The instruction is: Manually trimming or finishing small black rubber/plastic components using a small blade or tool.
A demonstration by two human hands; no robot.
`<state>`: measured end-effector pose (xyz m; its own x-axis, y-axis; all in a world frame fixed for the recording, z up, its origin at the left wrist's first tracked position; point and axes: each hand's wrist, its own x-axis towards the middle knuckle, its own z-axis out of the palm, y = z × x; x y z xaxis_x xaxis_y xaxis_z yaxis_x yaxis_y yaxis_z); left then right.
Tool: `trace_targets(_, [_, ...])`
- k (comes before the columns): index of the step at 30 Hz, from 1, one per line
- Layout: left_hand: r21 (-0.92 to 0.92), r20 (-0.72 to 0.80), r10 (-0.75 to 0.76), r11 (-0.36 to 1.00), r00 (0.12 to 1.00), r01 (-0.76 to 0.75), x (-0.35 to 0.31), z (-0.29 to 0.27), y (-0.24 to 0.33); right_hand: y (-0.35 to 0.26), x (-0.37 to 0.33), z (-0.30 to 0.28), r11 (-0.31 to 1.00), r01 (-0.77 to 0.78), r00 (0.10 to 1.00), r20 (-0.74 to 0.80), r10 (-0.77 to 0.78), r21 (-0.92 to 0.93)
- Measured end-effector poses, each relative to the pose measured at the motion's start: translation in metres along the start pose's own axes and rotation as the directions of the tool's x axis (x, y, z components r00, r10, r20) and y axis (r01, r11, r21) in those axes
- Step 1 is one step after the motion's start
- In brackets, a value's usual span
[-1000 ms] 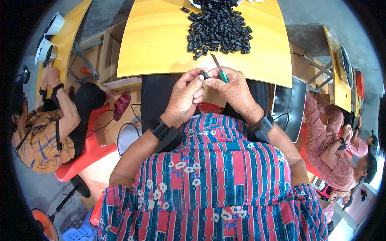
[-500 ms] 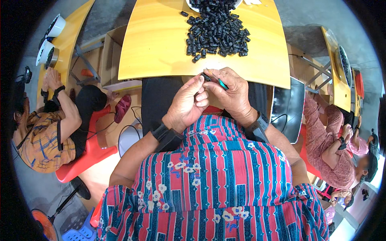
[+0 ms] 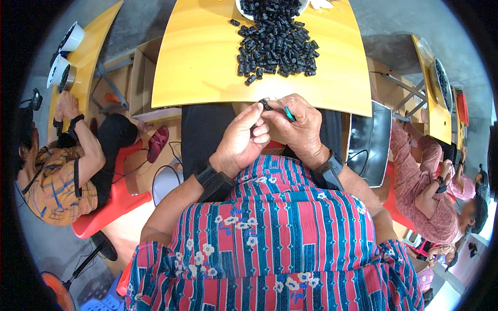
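Just off the near edge of the yellow table (image 3: 197,78), my two hands meet in front of my body. My left hand (image 3: 244,132) pinches a small black plastic part (image 3: 265,104) between thumb and fingertips, the other fingers curled in. My right hand (image 3: 298,122) is closed round a slim tool with a green handle (image 3: 289,114), whose thin tip points toward the black part. Whether the tip touches the part is hard to make out. A loose pile of black plastic parts (image 3: 275,49), short and cylindrical, lies on the table beyond my hands.
A white bowl (image 3: 306,7) of the same parts stands at the table's far edge, beside some white scraps (image 3: 321,3). A cardboard box (image 3: 140,78) is left of the table. Co-workers sit at yellow tables on both sides, one in an orange shirt (image 3: 57,181).
Both hands stay together at nearly the same spot, with small finger shifts about the black part. The view has tilted slightly, so the table and pile sit a little differently in the picture.
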<state>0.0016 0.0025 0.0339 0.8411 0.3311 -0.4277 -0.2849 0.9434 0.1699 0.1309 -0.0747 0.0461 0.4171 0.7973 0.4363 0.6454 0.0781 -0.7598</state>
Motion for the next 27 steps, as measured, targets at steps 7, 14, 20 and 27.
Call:
trace_targets(7, [0.168,-0.001,0.053,0.984,0.999,-0.052,0.0,-0.004,0.003,-0.004,0.006,-0.007,0.978,-0.152,0.979,0.16,0.129,0.142])
trace_targets(14, [0.157,0.027,-0.004,0.988,1.0,0.0,0.001,-0.004,0.006,-0.001,0.007,-0.01,0.976,-0.172,0.967,0.214,0.141,0.135])
trace_targets(20, [0.001,0.141,-0.163,0.986,0.977,0.164,0.003,-0.008,0.005,0.005,0.001,-0.005,0.821,-0.393,0.913,0.279,0.297,0.415])
trace_targets(27, [0.094,0.121,-0.125,0.989,0.985,0.114,0.001,-0.001,0.006,0.0,0.005,-0.012,0.909,-0.298,0.927,0.317,0.202,0.292])
